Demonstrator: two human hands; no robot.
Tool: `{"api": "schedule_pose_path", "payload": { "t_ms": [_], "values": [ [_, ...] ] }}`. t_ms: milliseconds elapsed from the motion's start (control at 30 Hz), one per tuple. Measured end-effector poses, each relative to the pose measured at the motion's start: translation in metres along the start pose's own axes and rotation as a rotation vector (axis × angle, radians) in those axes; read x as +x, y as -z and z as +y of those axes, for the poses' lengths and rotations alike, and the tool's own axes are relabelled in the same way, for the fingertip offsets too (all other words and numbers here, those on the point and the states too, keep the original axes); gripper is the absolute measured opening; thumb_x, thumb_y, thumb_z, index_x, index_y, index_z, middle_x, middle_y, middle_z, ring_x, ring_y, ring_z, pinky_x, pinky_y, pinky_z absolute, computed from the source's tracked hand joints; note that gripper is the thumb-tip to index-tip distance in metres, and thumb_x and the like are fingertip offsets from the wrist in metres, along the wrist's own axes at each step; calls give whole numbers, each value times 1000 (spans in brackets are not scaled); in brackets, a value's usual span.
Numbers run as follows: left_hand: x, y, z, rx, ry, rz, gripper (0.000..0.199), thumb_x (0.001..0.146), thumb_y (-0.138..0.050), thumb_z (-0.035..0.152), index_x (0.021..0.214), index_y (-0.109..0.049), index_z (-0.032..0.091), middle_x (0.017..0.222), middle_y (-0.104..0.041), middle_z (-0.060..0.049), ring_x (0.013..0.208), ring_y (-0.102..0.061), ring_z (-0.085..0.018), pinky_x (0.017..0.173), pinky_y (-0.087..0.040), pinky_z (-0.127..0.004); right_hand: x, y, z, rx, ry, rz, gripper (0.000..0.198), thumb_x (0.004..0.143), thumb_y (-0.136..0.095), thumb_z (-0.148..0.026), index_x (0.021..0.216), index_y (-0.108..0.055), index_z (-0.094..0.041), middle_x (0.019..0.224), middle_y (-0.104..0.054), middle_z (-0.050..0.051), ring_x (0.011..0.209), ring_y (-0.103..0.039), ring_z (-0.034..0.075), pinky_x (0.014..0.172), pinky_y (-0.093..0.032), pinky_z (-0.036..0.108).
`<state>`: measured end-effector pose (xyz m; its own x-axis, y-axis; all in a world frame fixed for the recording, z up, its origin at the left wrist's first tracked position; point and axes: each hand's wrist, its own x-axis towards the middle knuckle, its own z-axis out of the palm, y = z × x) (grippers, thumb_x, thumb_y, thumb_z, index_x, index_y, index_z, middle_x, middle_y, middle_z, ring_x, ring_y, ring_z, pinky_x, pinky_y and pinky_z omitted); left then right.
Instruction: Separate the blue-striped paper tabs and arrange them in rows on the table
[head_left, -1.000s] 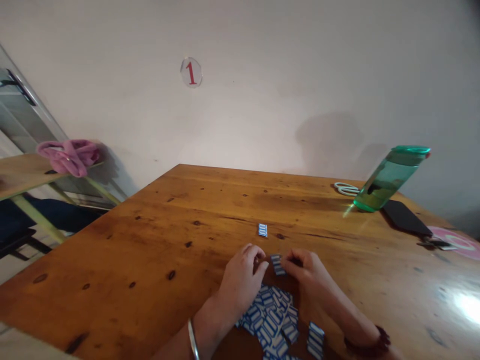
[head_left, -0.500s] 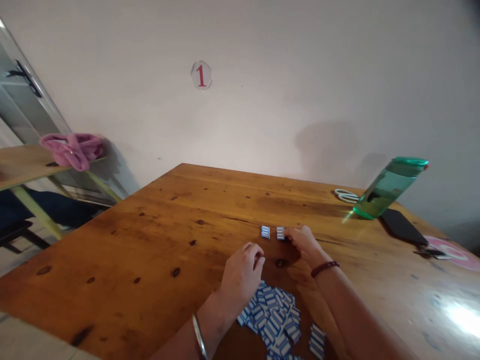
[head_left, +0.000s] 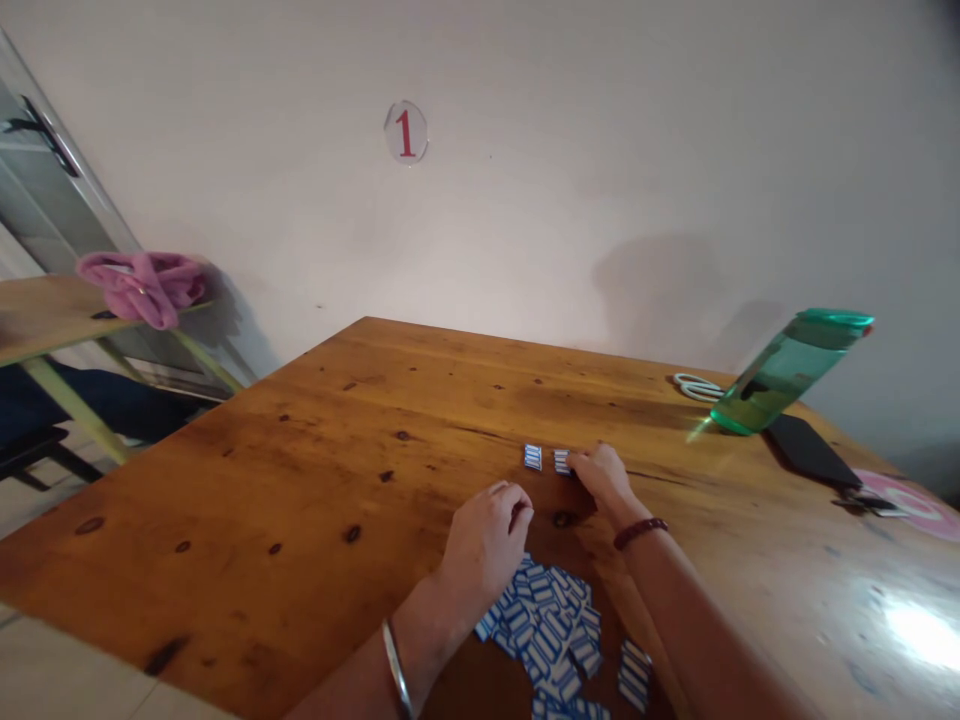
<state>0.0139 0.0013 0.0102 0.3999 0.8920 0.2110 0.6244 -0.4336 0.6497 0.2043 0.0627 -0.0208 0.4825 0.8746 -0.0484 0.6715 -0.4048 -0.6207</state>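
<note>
Lining up this striped piece [head_left: 561,461], I'd use a light touch: it lies against my right grip [head_left: 602,474], left of which sits another piece [head_left: 532,457]. Whether it's pinched, I cannot tell; my left grip [head_left: 487,535] curls beside the pile [head_left: 551,620], contents hidden.

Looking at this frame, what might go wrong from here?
The right hand might nudge the card beside it into the neighbouring card, since only a narrow gap separates them. The left hand appears close to the loose pile, so a careless sweep could scatter it.
</note>
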Motion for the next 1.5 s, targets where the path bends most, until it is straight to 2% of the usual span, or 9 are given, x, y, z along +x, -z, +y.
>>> {"api": "schedule_pose_path", "payload": {
  "t_ms": [267,600,700,767,933,1067,1200,1300,1500],
  "values": [
    [1,1,0,-9,2,-2,21,81,-40,18,75,-60,20,75,-62,-2,71,-56,-16,67,-40,-26,-5,4,-8,-101,-120,-105,28,84,-52,-27,110,-52,-17,112,-55,7,92,-57,19,75,-48,37],
    [0,5,1,-54,-17,32,21,80,-40,16,75,-60,19,74,-61,-2,69,-55,-15,64,-39,-25,-11,7,-10,119,-29,-56,27,85,-51,-28,110,-52,-17,112,-55,7,91,-57,19,75,-48,39],
    [1,5,0,-64,-20,41,21,79,-40,15,75,-60,19,74,-62,-2,69,-55,-15,65,-40,-25,-20,19,-12,248,58,-79,25,85,-51,-29,105,-53,-14,95,-60,5,75,-59,15,64,-49,32],
    [1,6,0,-65,-25,21,21,78,-40,14,75,-60,19,75,-62,-3,71,-56,-16,66,-40,-26,-30,31,-13,328,132,-111,23,81,-52,-27,97,-54,-11,70,-59,1,56,-55,12,50,-44,25],
    [-3,8,2,43,-117,-195,8,72,-56,22,77,-61,17,81,-62,-5,79,-55,-20,71,-41,-29,-61,48,-5,459,304,-234,21,70,-53,-31,82,-54,-14,46,-43,-8,39,-40,9,40,-32,22],
    [-11,8,3,201,-170,-334,36,60,-69,37,88,-59,17,94,-58,-9,87,-51,-25,76,-39,-34,-76,40,8,515,360,-232,23,68,-53,-34,80,-55,-15,50,-45,-6,39,-38,9,38,-29,22],
    [-12,6,0,261,-157,-386,46,57,-70,41,93,-56,15,99,-54,-10,91,-48,-26,79,-38,-35,-80,30,14,521,373,-127,21,70,-51,-35,75,-56,-15,54,-50,-3,42,-41,10,40,-31,22],
    [-10,4,-1,265,-148,-407,43,58,-70,41,90,-56,16,97,-54,-8,89,-47,-24,77,-37,-33,-84,26,15,474,426,-96,17,72,-51,-32,72,-58,-16,61,-57,1,52,-49,14,47,-37,23],
    [-5,-5,-6,200,-153,-370,17,68,-62,30,79,-57,17,85,-57,-3,81,-47,-19,69,-34,-29,-98,18,17,412,455,-209,15,76,-46,-27,74,-58,-17,65,-59,1,59,-52,15,54,-40,23]
  ]
}}
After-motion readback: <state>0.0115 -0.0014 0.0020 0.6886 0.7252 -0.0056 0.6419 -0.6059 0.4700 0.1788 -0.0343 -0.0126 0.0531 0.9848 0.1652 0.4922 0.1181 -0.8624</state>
